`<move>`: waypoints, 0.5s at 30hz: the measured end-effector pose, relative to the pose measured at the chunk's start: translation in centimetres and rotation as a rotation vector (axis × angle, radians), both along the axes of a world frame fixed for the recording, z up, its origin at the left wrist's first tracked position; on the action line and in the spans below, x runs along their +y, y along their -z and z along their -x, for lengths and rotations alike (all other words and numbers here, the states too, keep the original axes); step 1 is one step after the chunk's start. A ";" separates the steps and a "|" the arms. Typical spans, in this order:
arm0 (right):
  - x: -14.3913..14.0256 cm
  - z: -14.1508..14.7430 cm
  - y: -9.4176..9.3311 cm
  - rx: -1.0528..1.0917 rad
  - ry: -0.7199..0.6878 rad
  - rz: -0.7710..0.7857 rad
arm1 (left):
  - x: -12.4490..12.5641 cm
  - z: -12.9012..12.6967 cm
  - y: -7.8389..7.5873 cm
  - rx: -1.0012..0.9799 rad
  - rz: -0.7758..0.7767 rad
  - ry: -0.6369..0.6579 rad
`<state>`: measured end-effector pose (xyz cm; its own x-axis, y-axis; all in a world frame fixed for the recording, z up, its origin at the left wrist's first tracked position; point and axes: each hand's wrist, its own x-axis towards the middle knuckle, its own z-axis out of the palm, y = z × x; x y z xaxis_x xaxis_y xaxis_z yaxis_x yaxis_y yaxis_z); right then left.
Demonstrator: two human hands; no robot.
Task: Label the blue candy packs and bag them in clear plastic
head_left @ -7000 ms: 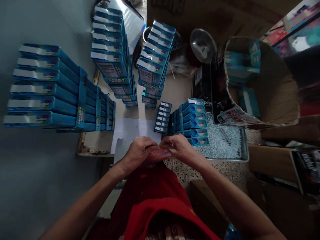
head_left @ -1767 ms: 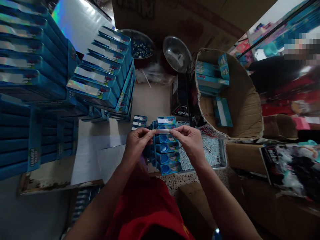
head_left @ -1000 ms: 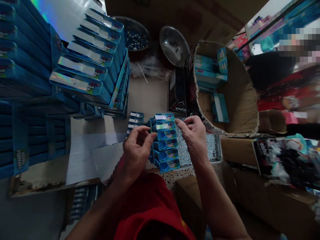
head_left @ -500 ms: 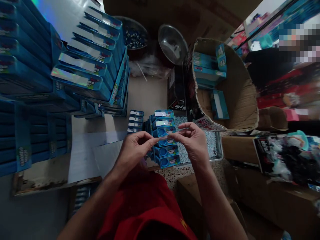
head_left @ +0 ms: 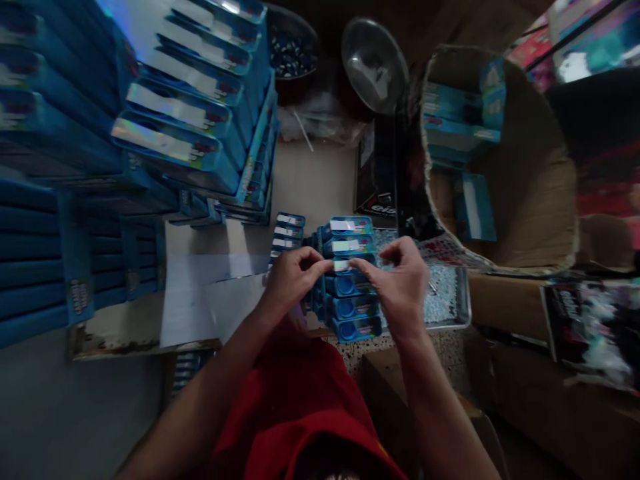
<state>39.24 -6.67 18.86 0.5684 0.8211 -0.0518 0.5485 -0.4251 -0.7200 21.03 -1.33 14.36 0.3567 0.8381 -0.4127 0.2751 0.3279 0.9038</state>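
The left hand (head_left: 293, 277) and the right hand (head_left: 400, 280) each pinched one end of a small shiny sticker (head_left: 341, 265) just over the middle of a stack of little blue boxes (head_left: 353, 303) on the tabletop (head_left: 315, 187), with a metal tray of tiny candies (head_left: 447, 300) beside it and a cardboard box (head_left: 525, 200) farther back.

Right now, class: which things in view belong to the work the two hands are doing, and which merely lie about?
In hand:
left hand and right hand, pinching a small silvery sticker between them
row of small blue boxes directly under it

Lying about:
tall stacks of blue cartons
metal bowl
cardboard box
tray of pale beads
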 end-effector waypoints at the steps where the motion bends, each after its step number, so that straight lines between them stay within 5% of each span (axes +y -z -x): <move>1: -0.1 -0.5 0.4 -0.026 0.012 0.018 | -0.5 -0.4 0.7 -0.016 0.047 -0.018; 5: -0.9 -1.5 1.4 0.415 0.132 0.175 | -2.4 0.4 4.7 0.074 0.112 -0.197; 8: -2.3 -0.8 0.0 0.339 0.264 -0.003 | -2.5 6.9 7.9 0.382 -0.145 -0.253; 10: -3.6 0.6 -1.8 0.031 0.279 -0.312 | -2.0 13.4 10.2 0.652 -0.323 -0.144; 12: -4.8 3.1 -3.3 -0.180 0.185 -0.557 | -1.2 19.7 12.6 0.763 -0.312 0.097; 15: -5.8 8.5 -2.7 -0.111 -0.203 -0.505 | -0.5 25.6 15.5 0.732 -0.126 0.314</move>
